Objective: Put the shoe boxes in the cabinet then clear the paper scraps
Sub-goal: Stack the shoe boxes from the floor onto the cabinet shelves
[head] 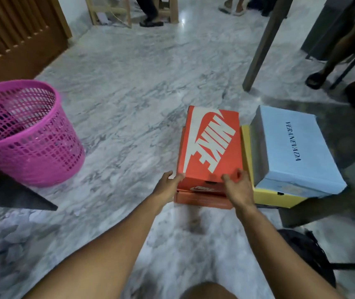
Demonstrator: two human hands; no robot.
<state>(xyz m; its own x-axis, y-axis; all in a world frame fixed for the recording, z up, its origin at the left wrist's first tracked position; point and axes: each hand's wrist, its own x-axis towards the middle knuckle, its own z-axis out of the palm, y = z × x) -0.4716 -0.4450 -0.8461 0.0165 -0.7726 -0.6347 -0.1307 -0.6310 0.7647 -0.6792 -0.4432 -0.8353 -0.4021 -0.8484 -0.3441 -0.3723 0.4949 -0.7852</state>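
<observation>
Four shoe boxes sit on the marble floor: two orange boxes (211, 145) stacked, with a blue box (297, 147) on a yellow box (280, 198) touching them. Left hand (168, 186) and right hand (238, 186) grasp the top orange box's near corners. One pink basket (21, 130) stands well left.

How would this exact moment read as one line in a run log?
step: grasping | left hand: on orange shoe box near corner | right hand: on near edge | blue box: on yellow box
</observation>
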